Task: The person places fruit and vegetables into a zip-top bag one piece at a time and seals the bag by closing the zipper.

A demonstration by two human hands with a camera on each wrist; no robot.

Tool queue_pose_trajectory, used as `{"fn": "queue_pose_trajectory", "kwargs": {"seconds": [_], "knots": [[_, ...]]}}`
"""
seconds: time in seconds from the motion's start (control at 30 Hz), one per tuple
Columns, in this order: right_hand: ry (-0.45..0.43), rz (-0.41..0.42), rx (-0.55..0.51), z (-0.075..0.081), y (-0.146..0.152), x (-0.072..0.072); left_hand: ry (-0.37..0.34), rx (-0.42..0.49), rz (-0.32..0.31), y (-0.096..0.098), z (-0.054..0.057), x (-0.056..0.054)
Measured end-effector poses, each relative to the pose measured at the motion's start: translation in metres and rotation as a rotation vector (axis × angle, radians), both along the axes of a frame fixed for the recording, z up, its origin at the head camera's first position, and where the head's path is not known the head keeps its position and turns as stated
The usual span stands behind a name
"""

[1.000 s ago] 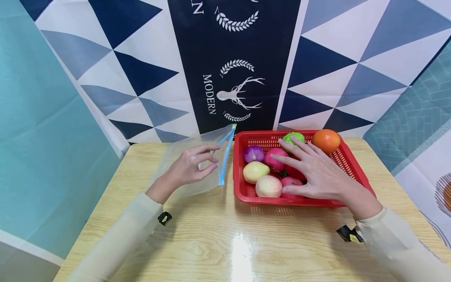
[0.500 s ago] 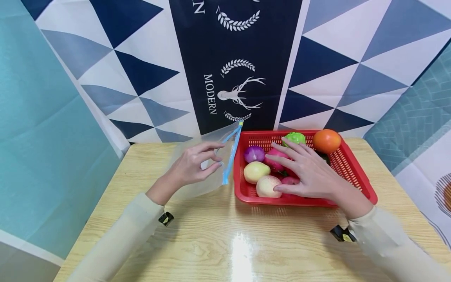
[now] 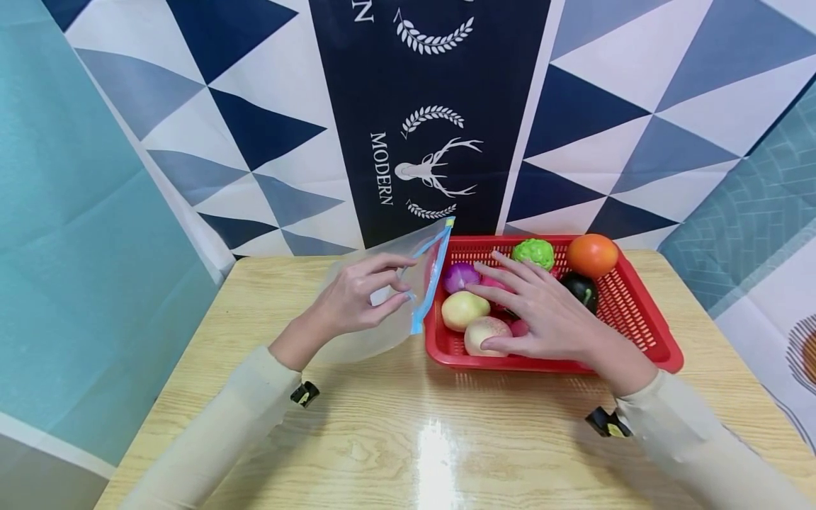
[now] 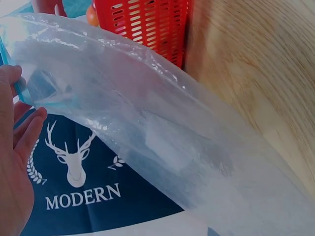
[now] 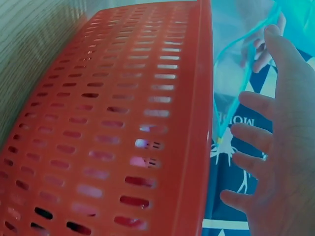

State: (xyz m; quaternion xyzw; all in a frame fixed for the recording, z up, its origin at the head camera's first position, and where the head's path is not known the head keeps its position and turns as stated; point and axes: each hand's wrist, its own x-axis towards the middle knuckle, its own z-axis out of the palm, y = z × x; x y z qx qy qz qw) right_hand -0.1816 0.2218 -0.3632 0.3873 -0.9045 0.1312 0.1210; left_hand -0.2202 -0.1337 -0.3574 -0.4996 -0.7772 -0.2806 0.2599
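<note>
Currently pinching clear zip bag [image 3: 376, 346] at its mouth edge with left hand [image 3: 344, 301], thumb and fingers curled in against the plastic. Running blue zip strip [image 3: 435, 276] at a slant along the mouth, yellow tab [image 3: 450, 222] at top end. Facing mouth right, toward red basket [image 3: 659, 322] on wood table [image 3: 357, 446]; overlapping basket's left rim in head view. Can't confirm strip-to-rim contact. Holding right hand [image 3: 545, 312] above basket, fingers spread apart and loosely bent. Can't confirm fingertip contact with produce. Counting in basket, left side: purple onion [image 3: 462, 275], pale yellow oval piece [image 3: 464, 312] just in front, peach [image 3: 484, 330] by right thumb near front rim, pink round piece [image 3: 494, 285] partly hidden behind right fingers. Farther back: green ruffled piece [image 3: 533, 252], orange round piece [image 3: 593, 256] at back right corner, dark glossy piece [image 3: 580, 289] just in front of that. Wearing black mounts [image 3: 304, 394] at both wrists, pale sleeves [image 3: 236, 418]. Showing white deer head [image 3: 423, 173] and MODERN lettering on backdrop.
</note>
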Motion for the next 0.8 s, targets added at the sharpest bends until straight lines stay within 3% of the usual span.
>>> {"fn": "queue_pose_trajectory", "kwargs": {"seconds": [0.47, 0.8], "knots": [[-0.024, 0.040, -0.027, 0.004, -0.019, -0.004, -0.006, -0.015, -0.027, 0.014, 0.011, 0.005], [0.077, 0.098, -0.001, 0.015, -0.038, -0.012, 0.003, -0.027, -0.068, 0.024, 0.017, 0.008]]}}
